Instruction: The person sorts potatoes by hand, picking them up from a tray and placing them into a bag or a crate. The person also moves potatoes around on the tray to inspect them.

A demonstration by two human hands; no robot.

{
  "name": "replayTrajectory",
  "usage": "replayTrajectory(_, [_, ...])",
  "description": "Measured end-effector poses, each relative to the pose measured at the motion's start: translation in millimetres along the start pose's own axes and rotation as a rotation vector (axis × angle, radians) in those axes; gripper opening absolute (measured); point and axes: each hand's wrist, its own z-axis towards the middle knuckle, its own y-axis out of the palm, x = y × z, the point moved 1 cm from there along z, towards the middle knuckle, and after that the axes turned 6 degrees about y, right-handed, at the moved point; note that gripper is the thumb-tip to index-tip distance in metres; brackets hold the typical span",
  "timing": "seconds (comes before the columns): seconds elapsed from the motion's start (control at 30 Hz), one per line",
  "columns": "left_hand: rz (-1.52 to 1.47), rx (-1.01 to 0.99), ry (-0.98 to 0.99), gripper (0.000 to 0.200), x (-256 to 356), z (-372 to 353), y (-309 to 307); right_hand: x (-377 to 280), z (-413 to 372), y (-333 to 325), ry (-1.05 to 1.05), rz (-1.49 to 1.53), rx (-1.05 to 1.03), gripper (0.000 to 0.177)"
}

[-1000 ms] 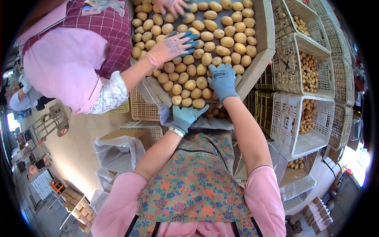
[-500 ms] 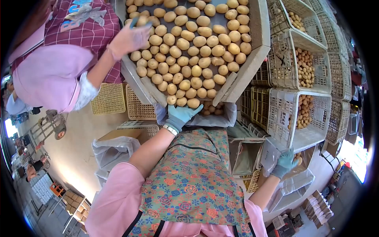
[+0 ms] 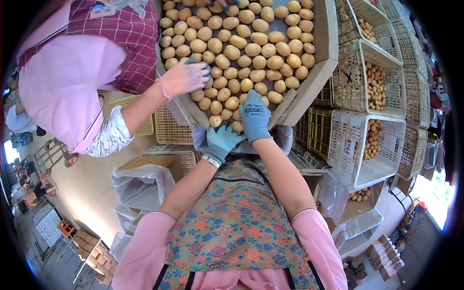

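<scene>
Potatoes (image 3: 235, 40) lie across the sorting table, whose right wooden edge (image 3: 326, 34) runs down to a narrow front outlet. At that outlet my left hand (image 3: 223, 142), in a blue glove, has its fingers spread below the lowest potatoes. My right hand (image 3: 255, 115), gloved too, rests over potatoes just inside the outlet, back up; its fingertips point away from me, and whether it grips one is hidden. Under the outlet, a lined container (image 3: 285, 140) shows partly behind my hands.
A co-worker's gloved hand (image 3: 186, 78) reaches over the potatoes from the left. Another hand (image 3: 220, 5) shows at the top. Crates (image 3: 368, 150) with potatoes are stacked at right. A plastic-lined box (image 3: 142, 183) stands left, a potato box (image 3: 355, 208) at lower right.
My right hand has moved from the box at lower right up to the potatoes at the outlet. My left hand stays near the outlet. The co-worker's hand has moved down and right.
</scene>
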Motion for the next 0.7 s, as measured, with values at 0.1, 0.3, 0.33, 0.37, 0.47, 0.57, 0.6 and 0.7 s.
replayTrajectory(0.1, [0.002,-0.085,0.051,0.081,-4.1,-0.1,7.5,2.2,0.9,-7.5,0.017,-0.002,-0.088,0.044])
replayTrajectory(0.3, [-0.008,-0.207,0.018,0.072,-3.7,-6.7,9.4,14.8,-7.0,-1.4,-0.165,0.048,-0.035,0.045])
replayTrajectory(0.33, [-0.013,-0.229,-0.005,0.071,-2.3,-5.5,7.7,20.7,-10.4,-1.1,-0.227,0.254,0.048,0.047])
replayTrajectory(0.37, [-0.012,-0.227,-0.003,0.071,-1.0,-3.5,5.0,21.2,-15.2,-11.0,-0.228,0.257,0.047,0.047])
replayTrajectory(0.47, [-0.034,-0.191,-0.021,0.073,-1.8,-4.8,6.8,26.0,-33.0,-36.3,0.000,0.693,-0.216,0.050])
replayTrajectory(0.57, [-0.030,-0.053,0.013,0.078,-4.4,-4.7,5.7,25.3,-52.8,-43.0,0.190,1.622,-0.643,0.050])
replayTrajectory(0.6, [-0.025,-0.054,0.012,0.078,-1.1,4.3,-8.2,25.6,-59.5,-45.2,0.188,1.627,-0.639,0.050])
replayTrajectory(0.7, [-0.298,-0.530,-0.295,0.073,10.2,33.4,-53.2,24.1,-73.2,-48.2,0.559,2.299,-0.984,0.049])
